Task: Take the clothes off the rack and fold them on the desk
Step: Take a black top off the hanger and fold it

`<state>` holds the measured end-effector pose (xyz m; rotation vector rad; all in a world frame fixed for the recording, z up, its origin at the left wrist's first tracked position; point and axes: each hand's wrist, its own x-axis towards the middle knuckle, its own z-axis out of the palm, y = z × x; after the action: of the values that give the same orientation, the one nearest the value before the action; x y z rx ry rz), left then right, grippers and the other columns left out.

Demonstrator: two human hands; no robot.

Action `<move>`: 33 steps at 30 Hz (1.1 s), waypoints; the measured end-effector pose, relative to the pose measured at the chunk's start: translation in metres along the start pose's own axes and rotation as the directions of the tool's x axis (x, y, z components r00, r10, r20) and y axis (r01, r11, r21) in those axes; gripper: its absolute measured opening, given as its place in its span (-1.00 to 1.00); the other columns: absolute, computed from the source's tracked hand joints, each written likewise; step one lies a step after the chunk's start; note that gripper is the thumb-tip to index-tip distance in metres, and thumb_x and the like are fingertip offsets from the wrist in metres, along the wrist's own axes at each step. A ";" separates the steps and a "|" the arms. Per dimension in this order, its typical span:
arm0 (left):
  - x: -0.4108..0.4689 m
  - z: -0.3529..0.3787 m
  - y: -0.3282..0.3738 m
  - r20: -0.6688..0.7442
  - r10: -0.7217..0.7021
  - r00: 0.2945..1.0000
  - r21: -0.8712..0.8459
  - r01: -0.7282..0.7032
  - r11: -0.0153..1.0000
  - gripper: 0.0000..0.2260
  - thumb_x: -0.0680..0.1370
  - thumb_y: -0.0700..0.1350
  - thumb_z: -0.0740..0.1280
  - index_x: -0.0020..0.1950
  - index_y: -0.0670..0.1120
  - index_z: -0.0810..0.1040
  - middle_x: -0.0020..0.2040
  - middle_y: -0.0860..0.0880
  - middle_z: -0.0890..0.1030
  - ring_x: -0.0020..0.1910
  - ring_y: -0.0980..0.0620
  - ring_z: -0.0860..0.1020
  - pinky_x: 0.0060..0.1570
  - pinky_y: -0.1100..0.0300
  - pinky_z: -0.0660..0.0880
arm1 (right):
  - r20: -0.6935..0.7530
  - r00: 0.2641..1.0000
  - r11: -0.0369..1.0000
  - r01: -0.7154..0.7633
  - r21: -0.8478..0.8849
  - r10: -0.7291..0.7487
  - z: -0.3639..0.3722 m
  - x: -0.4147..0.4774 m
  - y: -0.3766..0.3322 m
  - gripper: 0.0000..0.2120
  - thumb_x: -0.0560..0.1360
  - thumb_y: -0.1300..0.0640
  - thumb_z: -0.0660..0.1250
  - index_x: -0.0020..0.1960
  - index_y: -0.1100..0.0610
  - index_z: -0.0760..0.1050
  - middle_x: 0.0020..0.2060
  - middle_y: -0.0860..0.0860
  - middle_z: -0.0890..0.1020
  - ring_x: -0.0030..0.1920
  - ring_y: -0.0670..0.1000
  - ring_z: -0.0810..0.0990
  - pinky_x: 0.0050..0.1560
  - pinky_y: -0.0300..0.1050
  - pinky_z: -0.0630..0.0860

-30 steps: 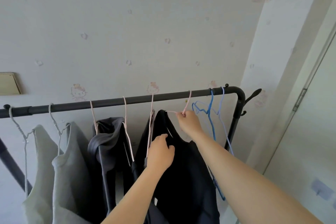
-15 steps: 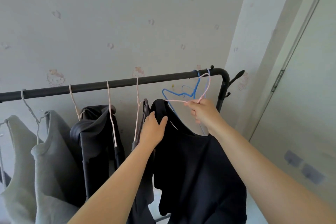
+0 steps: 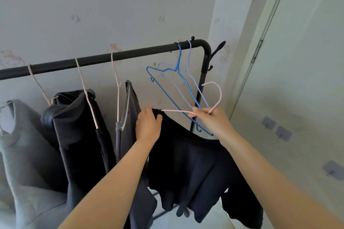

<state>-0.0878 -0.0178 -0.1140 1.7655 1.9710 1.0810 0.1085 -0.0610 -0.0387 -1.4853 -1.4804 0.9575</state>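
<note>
Head view. Item in hand: one black shirt (image 3: 195,163), hanging on a pink hanger (image 3: 219,92) whose hook is clear of the rack rail (image 3: 130,55). Your right hand (image 3: 210,121) pinches the hanger's neck; your left hand (image 3: 148,126) grips the shirt's shoulder. On the rail: dark garments (image 3: 78,126), grey garments (image 3: 22,145). Nothing folded in sight; desk out of view. Obstacle: blue hangers (image 3: 177,72), empty, just behind your right hand, may snag the hook.
</note>
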 end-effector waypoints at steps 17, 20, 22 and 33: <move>-0.022 -0.039 -0.010 0.149 -0.176 0.973 -0.300 0.214 0.930 -0.71 0.63 -0.11 0.04 -0.23 -0.17 0.38 -0.30 -0.10 0.39 -0.29 -0.01 0.37 -0.28 0.12 0.29 | 0.009 0.996 0.985 0.090 0.148 -0.093 -0.050 -0.030 0.060 -0.70 0.51 -0.08 0.29 -0.24 0.08 0.65 -0.48 0.02 0.16 -0.45 -0.04 0.11 -0.45 -0.27 0.12; -0.021 -0.047 -0.009 0.260 -0.229 0.938 -0.390 0.319 0.864 -0.64 0.61 -0.01 0.05 -0.09 -0.22 0.52 -0.22 -0.13 0.49 -0.19 -0.06 0.48 -0.12 0.08 0.39 | 0.005 0.994 0.972 0.108 0.207 -0.111 -0.041 -0.025 0.047 -0.68 0.51 -0.12 0.27 -0.16 0.08 0.65 -0.46 0.00 0.14 -0.43 -0.03 0.09 -0.44 -0.23 0.08; -0.022 -0.053 -0.006 0.291 -0.197 0.936 -0.406 0.307 0.861 -0.64 0.59 0.03 0.08 -0.12 -0.18 0.52 -0.25 -0.12 0.47 -0.23 -0.06 0.46 -0.13 0.07 0.38 | 0.029 0.993 0.974 0.108 0.200 -0.116 -0.032 -0.018 0.036 -0.71 0.58 -0.05 0.24 -0.07 0.09 0.66 -0.47 -0.05 0.17 -0.44 -0.05 0.11 -0.44 -0.24 0.10; -0.035 -0.085 0.005 0.287 -0.108 0.952 -0.467 0.237 0.852 -0.77 0.61 0.04 0.17 -0.09 -0.07 0.50 -0.14 -0.07 0.50 -0.15 -0.03 0.47 -0.08 0.13 0.37 | 0.124 0.979 0.986 0.157 0.055 -0.163 0.049 0.041 -0.045 -0.76 0.64 0.12 0.14 0.06 0.15 0.57 -0.44 -0.03 0.33 -0.47 -0.10 0.26 -0.43 -0.26 0.19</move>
<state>-0.1320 -0.0795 -0.0619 1.3405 1.4912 1.1139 0.0464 -0.0194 -0.0146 -1.2705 -1.6334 0.9969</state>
